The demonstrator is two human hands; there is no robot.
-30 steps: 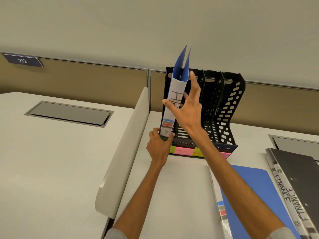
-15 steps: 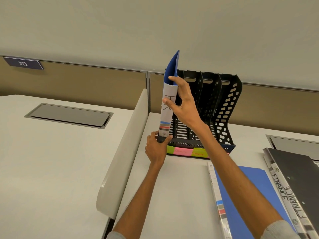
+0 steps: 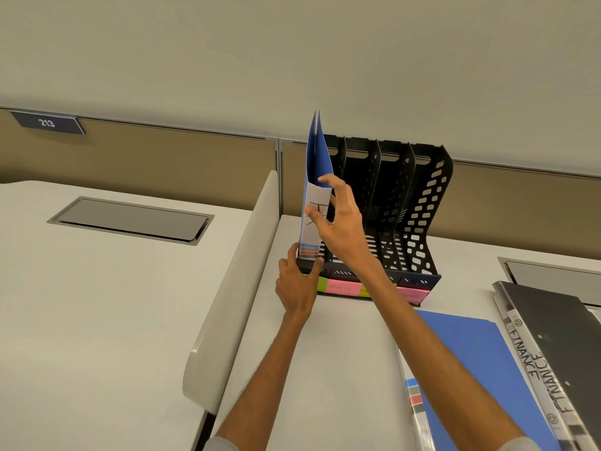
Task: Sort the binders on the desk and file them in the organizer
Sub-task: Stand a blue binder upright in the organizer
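Note:
A blue binder (image 3: 317,164) with a white spine label stands upright in the leftmost slot of the black perforated organizer (image 3: 419,216). My right hand (image 3: 341,222) pinches its spine halfway up, thumb on the label. My left hand (image 3: 297,281) grips the binder's bottom end at the organizer's front left corner. Coloured sticky labels (image 3: 340,288) run along the organizer's front edge. On the desk (image 3: 341,369) at the right lie another blue binder (image 3: 478,362) and, partly over it, a black binder (image 3: 559,330) whose spine reads FINANCE.
A curved white divider panel (image 3: 234,288) separates this desk from the one on the left, which has a grey cable hatch (image 3: 130,219). A tan partition wall (image 3: 182,161) runs behind, bearing a sign 213 (image 3: 47,122). A second hatch (image 3: 553,275) sits at the right.
The binder has gone deeper into the leftmost slot and stands straighter. My right hand has slid down from the top of the spine to a pinch at mid-height. My left hand stays at the bottom.

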